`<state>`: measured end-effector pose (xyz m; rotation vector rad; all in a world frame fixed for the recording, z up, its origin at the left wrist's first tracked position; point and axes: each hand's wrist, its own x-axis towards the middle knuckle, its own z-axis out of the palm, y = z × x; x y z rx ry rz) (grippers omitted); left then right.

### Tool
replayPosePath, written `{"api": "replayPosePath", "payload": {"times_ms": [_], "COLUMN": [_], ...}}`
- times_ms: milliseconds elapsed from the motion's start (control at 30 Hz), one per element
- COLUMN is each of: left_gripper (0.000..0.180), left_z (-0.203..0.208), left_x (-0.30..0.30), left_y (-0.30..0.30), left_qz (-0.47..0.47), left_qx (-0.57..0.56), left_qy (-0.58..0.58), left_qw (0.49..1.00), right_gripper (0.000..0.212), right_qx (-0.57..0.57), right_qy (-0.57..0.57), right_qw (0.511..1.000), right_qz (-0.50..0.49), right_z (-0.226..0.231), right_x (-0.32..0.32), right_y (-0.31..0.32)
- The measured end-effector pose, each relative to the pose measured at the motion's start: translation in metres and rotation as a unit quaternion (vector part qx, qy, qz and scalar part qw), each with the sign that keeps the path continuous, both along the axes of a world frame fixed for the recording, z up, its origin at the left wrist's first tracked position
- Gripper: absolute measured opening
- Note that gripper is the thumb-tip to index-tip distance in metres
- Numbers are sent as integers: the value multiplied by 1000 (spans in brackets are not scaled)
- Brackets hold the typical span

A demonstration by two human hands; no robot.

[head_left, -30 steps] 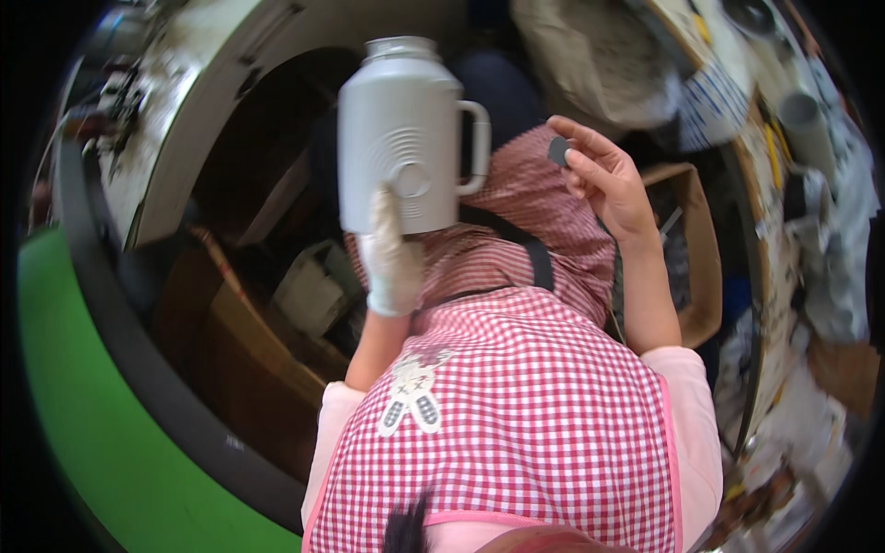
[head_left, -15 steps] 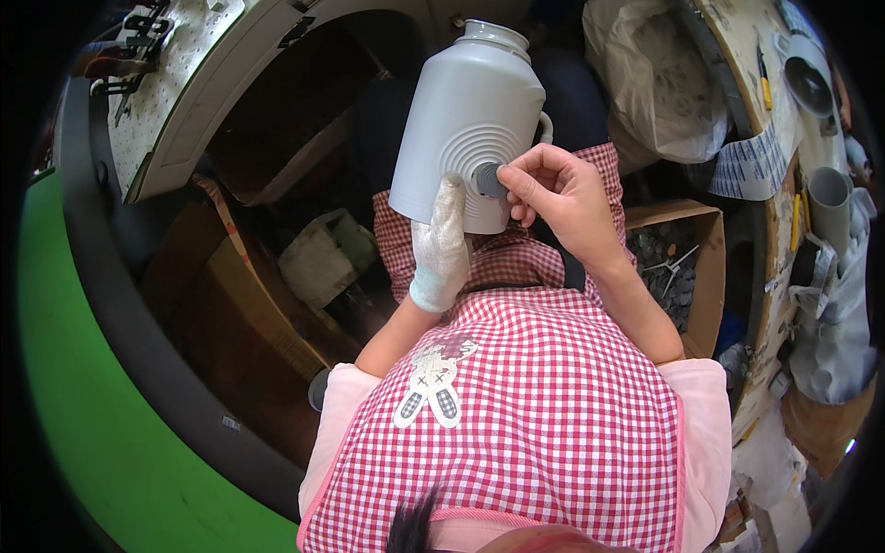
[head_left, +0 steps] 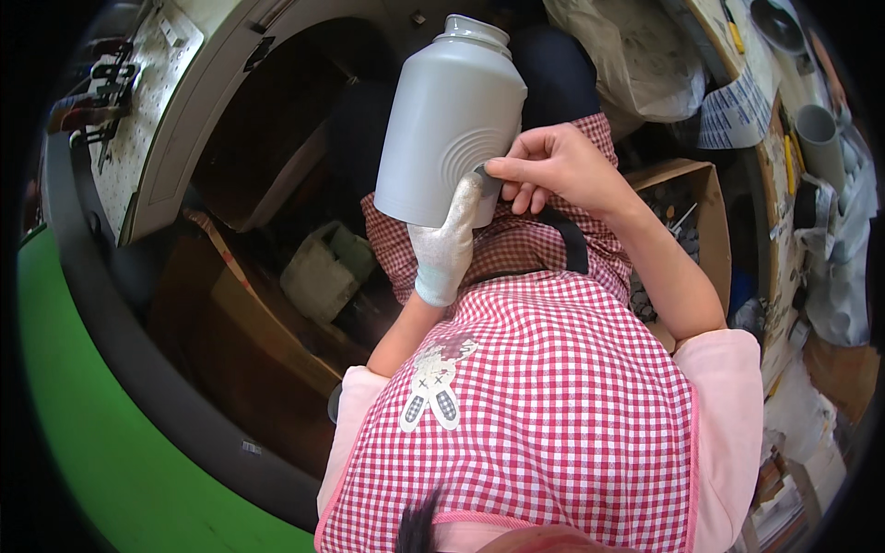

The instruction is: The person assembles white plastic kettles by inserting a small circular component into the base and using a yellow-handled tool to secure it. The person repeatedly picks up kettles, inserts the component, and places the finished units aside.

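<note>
A light grey plastic jug (head_left: 441, 120) with an open neck and ridged concentric rings on its side lies tilted over my lap, neck pointing away from me. My left hand (head_left: 447, 241), in a pale glove, grips its near end with the thumb up along the side by the rings. Bare fingers of my right hand (head_left: 553, 170) pinch a small dark grey disc (head_left: 481, 172) against the jug at the rings. Most of that disc is hidden behind the fingers and the gloved thumb.
On the right, a cardboard box (head_left: 708, 217) holds grey pieces, below a translucent plastic bag (head_left: 636, 64). The workbench (head_left: 770, 175) carries a grey cylinder (head_left: 819, 138) and yellow-handled tools. A light-coloured machine panel (head_left: 171, 120) and a green surface (head_left: 92, 396) lie left.
The jug has turned so its rings face further right, and it sits slightly left in view. The disc, plainly seen before, is now mostly covered; my right hand still pinches it.
</note>
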<state>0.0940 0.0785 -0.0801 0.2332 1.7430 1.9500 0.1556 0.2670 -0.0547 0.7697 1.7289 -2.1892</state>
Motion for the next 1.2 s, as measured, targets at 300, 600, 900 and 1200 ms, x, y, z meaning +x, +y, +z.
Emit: {"api": "replayPosePath", "payload": {"times_ms": [300,600,900,1200], "left_gripper": [33,39,46,39], "left_z": [-2,-6,-12,1], "left_x": [-25,-26,-26,-19], "left_y": [-4,-11,-24,-5], "left_qz": [30,-1,-9,41], "left_qx": [71,65,147,59], "left_qy": [-50,-31,-88,66], "left_qw": [996,997,985,995], "right_gripper": [61,65,61,60], "right_qx": [221,352,291,282], "right_qy": [75,90,146,127], "right_qw": [965,931,945,950], "right_qz": [-117,-42,-37,-45], "right_z": [-27,-18,-8,-23], "right_x": [-38,-44,-34,-34], "right_y": [-25,-17,-16,-17]}}
